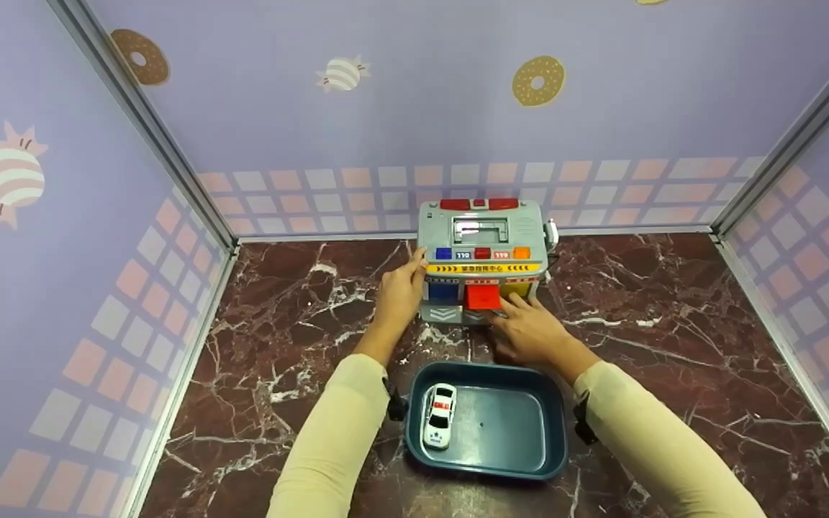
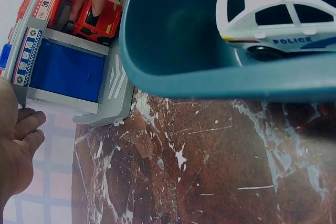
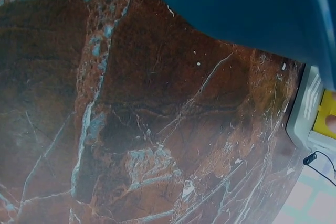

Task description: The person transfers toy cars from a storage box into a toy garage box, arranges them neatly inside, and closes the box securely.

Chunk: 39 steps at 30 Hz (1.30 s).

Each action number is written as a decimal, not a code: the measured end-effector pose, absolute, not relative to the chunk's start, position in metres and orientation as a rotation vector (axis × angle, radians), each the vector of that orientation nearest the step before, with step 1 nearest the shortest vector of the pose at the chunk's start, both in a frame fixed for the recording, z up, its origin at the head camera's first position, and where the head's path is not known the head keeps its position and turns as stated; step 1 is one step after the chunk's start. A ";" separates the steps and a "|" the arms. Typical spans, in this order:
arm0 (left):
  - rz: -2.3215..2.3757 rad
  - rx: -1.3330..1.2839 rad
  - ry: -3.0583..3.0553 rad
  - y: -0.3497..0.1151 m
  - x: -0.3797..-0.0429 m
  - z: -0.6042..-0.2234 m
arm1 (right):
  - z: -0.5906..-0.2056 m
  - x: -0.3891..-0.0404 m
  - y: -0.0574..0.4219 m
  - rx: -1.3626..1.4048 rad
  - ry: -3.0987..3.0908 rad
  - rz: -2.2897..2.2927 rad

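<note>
A grey toy rescue station (image 1: 483,237) stands by the back wall, its red door (image 1: 483,296) raised. In the left wrist view a red toy car (image 2: 102,22) pokes out of that middle doorway. My right hand (image 1: 529,331) holds this car, two fingers laid over its roof and windscreen; the thumb is hidden. Against the station's left side rests my left hand (image 1: 400,291), fingertips at the upper front edge. The blue door (image 2: 65,69) beside the car is down, and the yellow door (image 3: 326,114) is partly covered by a right-hand finger.
A dark teal bin (image 1: 486,471) sits between the forearms, in front of the station. Inside, along its left wall, lies a white police car (image 1: 440,416). A black cord (image 3: 320,156) hangs at the station's right side. Patterned panels (image 1: 378,137) enclose the marbled tabletop (image 1: 285,324).
</note>
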<state>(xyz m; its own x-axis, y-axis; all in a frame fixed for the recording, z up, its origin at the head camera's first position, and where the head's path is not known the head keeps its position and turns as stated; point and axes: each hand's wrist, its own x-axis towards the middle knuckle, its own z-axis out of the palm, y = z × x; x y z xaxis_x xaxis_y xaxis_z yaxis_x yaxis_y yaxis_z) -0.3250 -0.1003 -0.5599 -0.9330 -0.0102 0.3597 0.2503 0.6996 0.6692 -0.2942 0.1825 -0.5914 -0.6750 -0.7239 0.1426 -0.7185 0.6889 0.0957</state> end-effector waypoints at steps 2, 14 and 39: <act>-1.081 -0.186 -2.577 -0.101 -0.325 -0.561 | -0.592 -0.294 0.182 1.188 -2.728 -0.038; -1.061 -0.162 -2.577 -0.102 -0.324 -0.562 | -0.590 -0.291 0.183 1.151 -2.813 -0.023; -1.148 -0.219 -2.526 -0.104 -0.328 -0.568 | -0.582 -0.309 0.181 1.109 -2.869 -0.033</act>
